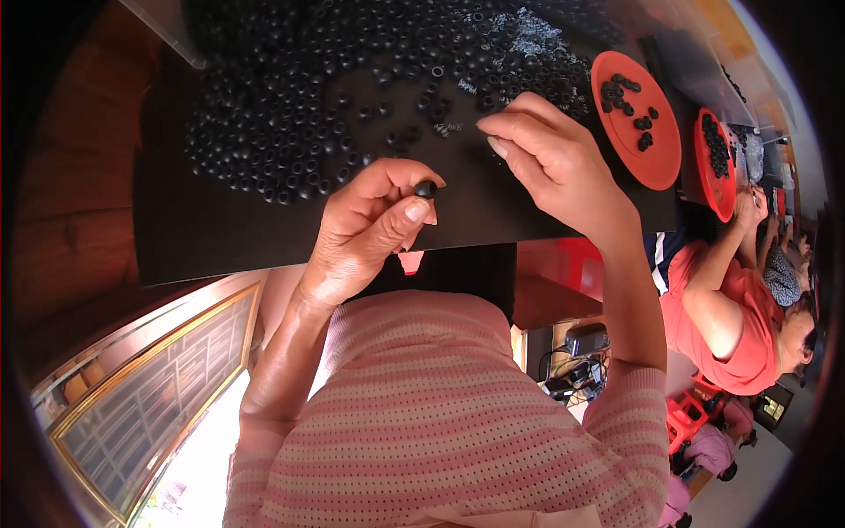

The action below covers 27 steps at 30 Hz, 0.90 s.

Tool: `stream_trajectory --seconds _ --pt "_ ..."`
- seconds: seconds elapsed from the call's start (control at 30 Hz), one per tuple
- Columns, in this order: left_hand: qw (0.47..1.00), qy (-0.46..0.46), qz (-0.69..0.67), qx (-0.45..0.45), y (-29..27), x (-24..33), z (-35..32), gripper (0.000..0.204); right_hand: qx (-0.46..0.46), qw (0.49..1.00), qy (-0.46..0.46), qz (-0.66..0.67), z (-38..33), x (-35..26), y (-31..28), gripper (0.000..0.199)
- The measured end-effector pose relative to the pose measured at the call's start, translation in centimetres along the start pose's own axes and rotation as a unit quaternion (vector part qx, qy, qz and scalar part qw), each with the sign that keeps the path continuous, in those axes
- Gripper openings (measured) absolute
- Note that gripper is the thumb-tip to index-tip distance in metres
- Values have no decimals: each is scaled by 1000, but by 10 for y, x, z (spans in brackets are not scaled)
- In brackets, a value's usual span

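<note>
My left hand [356, 233] is closed around a small black round cap [426, 189], pinched between thumb and fingers above the table's near edge. To its right, my right hand [559, 163] hovers over the black table [466, 207] with thumb and index finger drawn together. Whatever may be between those fingertips is too small or hidden to make out. Beyond both hands spreads a large heap of similar black caps [290, 132]. A few small metal springs [447, 129] lie near my right fingertips, and a bigger pile of springs [532, 35] sits farther back.
An orange plate [647, 163] with several black pieces lies right of my right hand. Past it stands another orange dish [722, 198] full of black pieces, beside a co-worker in a red shirt [748, 339]. Cables and a black device [585, 343] are below the table at right.
</note>
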<state>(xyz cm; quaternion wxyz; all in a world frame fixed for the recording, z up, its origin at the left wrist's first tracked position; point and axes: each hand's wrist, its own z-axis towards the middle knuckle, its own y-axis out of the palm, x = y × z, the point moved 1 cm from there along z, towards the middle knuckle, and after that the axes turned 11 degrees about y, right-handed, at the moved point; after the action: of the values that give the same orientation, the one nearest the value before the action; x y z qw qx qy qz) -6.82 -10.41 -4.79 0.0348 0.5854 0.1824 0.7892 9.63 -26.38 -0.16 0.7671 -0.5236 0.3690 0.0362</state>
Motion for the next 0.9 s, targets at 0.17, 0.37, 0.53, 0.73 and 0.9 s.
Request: stream_trajectory --seconds 0.17,0.37,0.53,0.73,0.9 --pt "1000 -7 -5 20 1 2 -1 20 -3 996 -23 87 8 -12 5 16" --pt "999 -30 -9 9 1 5 -2 24 22 992 -28 -123 64 5 9 23" --pt "999 -30 -12 6 3 5 -1 23 0 963 -6 -269 100 12 37 28" --pt "999 -40 7 -9 -3 6 -2 24 25 985 -64 -158 91 11 10 22" --pt "998 -42 25 -32 -3 8 1 23 26 978 15 -208 80 37 -10 21"
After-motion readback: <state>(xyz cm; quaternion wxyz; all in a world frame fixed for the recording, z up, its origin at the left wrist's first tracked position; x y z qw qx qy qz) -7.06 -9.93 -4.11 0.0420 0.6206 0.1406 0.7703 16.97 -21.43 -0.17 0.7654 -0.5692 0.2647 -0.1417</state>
